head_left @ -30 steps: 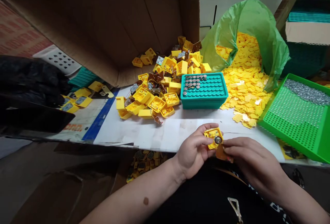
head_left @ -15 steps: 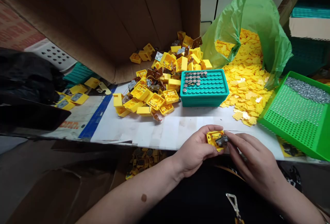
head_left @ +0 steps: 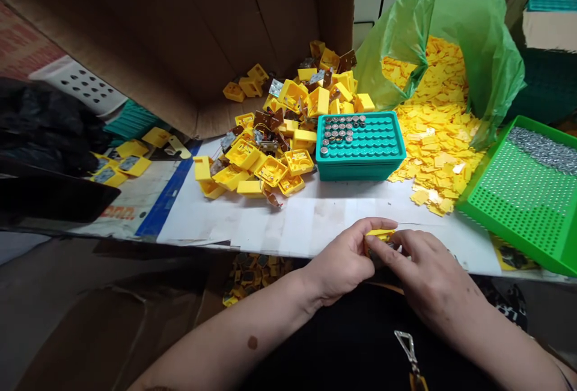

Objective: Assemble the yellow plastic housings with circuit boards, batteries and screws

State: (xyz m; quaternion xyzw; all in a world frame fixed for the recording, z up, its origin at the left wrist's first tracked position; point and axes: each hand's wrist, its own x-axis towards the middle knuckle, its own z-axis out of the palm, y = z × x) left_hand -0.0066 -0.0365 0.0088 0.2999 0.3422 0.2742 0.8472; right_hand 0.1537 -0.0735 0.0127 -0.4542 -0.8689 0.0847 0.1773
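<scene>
A small yellow plastic housing (head_left: 381, 233) is held near the table's front edge. My left hand (head_left: 341, 266) is closed around its left side, thumb below and index finger along the far edge. From the other side, my right hand (head_left: 430, 271) is closed on it, with fingers bent over the front and right. Most of the housing and whatever is inside are hidden by my fingers. Beyond my hands stands a teal tray stack (head_left: 360, 169), its top tray partly filled with small round metal parts (head_left: 338, 130).
Yellow housings with loose wired parts (head_left: 270, 169) are heaped at left centre, before a cardboard box (head_left: 270, 12). A green bag (head_left: 491, 48) spills flat yellow pieces (head_left: 437, 139). A green perforated basket (head_left: 518, 193) with small metal pieces stands right. More yellow parts (head_left: 252, 277) lie below the table edge.
The housing has tilted, so its open inside and the dark grey part no longer show. My right fingers have moved left over it. The camera view has shifted slightly.
</scene>
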